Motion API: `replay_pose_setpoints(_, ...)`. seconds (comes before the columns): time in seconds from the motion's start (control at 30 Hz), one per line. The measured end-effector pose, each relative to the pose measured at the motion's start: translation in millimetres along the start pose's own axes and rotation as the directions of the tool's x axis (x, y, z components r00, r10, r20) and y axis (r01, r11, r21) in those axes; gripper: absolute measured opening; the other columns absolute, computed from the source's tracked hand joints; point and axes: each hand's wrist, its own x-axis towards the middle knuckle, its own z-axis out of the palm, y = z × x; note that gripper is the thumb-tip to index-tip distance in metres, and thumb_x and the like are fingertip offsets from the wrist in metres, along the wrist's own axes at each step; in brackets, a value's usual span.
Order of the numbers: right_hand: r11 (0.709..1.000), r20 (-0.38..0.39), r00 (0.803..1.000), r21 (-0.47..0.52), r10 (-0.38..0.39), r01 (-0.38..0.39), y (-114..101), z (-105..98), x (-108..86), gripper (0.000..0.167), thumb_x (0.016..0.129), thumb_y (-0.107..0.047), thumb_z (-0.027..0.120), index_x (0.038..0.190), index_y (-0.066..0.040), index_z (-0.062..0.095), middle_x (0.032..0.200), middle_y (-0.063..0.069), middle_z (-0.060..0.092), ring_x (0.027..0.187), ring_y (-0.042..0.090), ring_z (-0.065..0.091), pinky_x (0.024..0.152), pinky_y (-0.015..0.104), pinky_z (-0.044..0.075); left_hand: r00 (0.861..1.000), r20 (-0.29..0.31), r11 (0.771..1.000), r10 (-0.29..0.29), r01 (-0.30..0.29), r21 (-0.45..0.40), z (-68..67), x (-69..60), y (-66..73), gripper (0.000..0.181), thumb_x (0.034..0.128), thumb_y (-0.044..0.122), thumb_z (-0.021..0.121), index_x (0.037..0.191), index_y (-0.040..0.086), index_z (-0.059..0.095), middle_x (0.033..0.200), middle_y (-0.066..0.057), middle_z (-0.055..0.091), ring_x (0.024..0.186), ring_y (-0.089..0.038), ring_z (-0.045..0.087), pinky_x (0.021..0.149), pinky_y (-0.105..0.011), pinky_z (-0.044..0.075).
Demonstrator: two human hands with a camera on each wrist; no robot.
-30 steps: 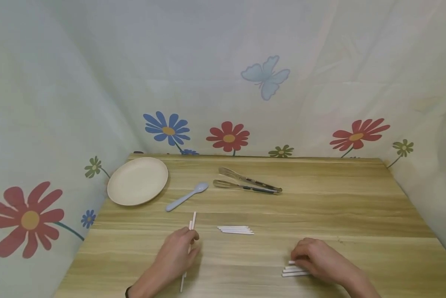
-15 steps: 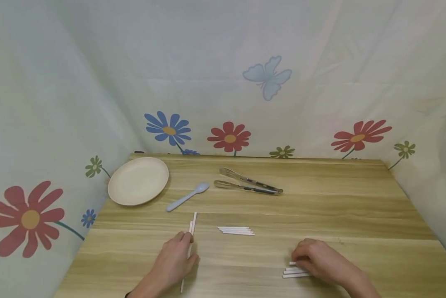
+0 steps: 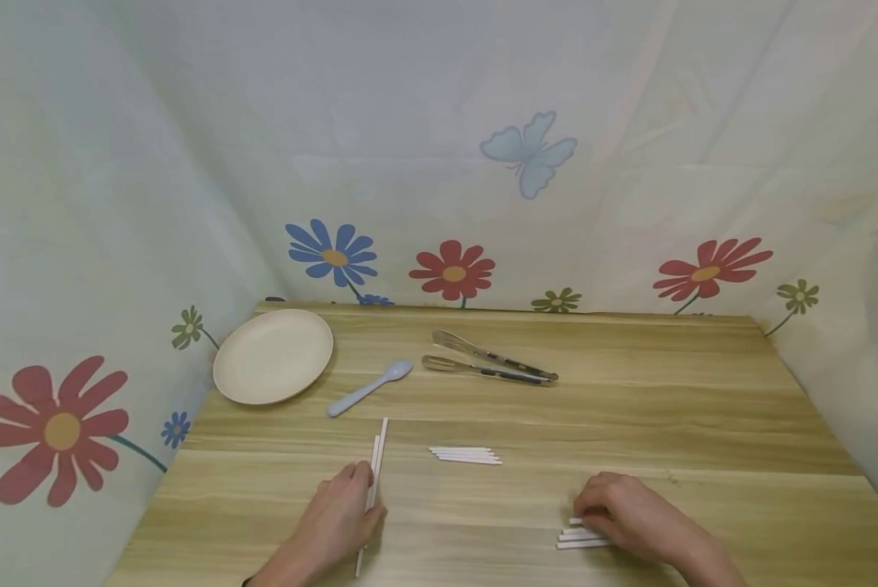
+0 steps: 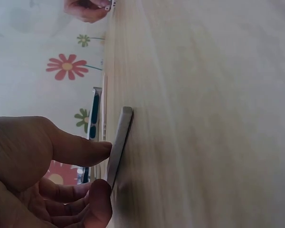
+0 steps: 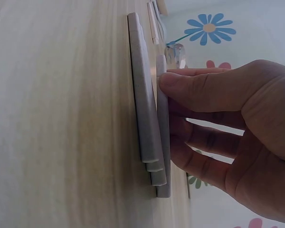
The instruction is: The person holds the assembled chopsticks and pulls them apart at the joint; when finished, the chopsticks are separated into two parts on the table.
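Observation:
Two thin white sticks lie lengthwise on the table at the left in the head view. My left hand rests over their middle part, covering some of it. In the left wrist view, thumb and index finger are spread apart, their tips touching a white stick. At the right, my right hand holds one white stick between thumb and fingers. Several more white sticks lie side by side against it. A small row of white sticks lies between my hands.
Farther back on the wooden table are a cream plate, a pale blue spoon and metal tongs with dark handles. A white curtain printed with flowers and a butterfly hangs behind and at the sides.
My left hand has shifted slightly left, and its thumb and index finger have spread apart. The left sticks lie where they were. My right hand has barely moved.

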Motion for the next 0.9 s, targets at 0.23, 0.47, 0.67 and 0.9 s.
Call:
replay_pose_setpoints(0.23, 1.000, 0.011, 1.000, 0.018, 0.012, -0.012, -0.7, 1.1, -3.3, 0.015, 0.078, -0.011, 0.077, 0.086, -0.023, 0.071, 0.082, -0.014, 0.065, 0.077, -0.003, 0.056, 0.067, 0.016, 0.047, 0.999, 0.038, 1.000, -0.001, 0.001, -0.010, 0.5, 1.6, 0.9, 0.026, 0.0769, 0.016, 0.076, 0.091, 0.007, 0.056, 0.080, -0.005, 0.058, 0.062, -0.020, 0.056, 0.052, -0.033, 0.044)
replay_pose_setpoints(0.47, 0.999, 0.033, 0.999, 0.018, 0.029, -0.030, -1.6, 0.1, -3.5, 0.006, 0.082, -0.016, 0.074, 0.085, -0.020, 0.072, 0.082, -0.014, 0.065, 0.077, -0.003, 0.056, 0.066, 0.019, 0.049, 0.999, 0.039, 1.000, 0.013, -0.012, -0.028, -0.2, 1.2, 0.7, 0.022, 0.0794, 0.008, 0.072, 0.087, 0.005, 0.052, 0.074, -0.004, 0.053, 0.057, -0.018, 0.052, 0.045, -0.028, 0.041)
replay_pose_setpoints(0.67, 0.998, 0.041, 0.998, 0.025, 0.050, -0.052, -2.5, -1.6, -3.4, 0.017, 0.077, -0.008, 0.077, 0.085, -0.022, 0.072, 0.081, -0.015, 0.064, 0.077, -0.004, 0.055, 0.065, 0.020, 0.049, 0.999, 0.006, 0.998, 0.050, -0.050, -0.025, 1.4, 1.0, 0.2, 0.021, 0.0763, 0.006, 0.070, 0.084, 0.005, 0.050, 0.069, -0.004, 0.051, 0.054, -0.017, 0.049, 0.043, -0.027, 0.038)
replay_pose_setpoints(0.9, 0.998, 0.039, 0.998, 0.024, 0.057, -0.058, -4.0, -2.0, -3.1, 0.018, 0.077, -0.007, 0.077, 0.085, -0.022, 0.072, 0.081, -0.015, 0.064, 0.076, -0.004, 0.055, 0.065, 0.020, 0.049, 0.999, -0.017, 0.999, 0.052, -0.052, 0.004, 0.9, 0.4, 1.5, 0.020, 0.0739, 0.005, 0.069, 0.082, 0.004, 0.050, 0.068, -0.004, 0.051, 0.053, -0.019, 0.049, 0.043, -0.031, 0.039)
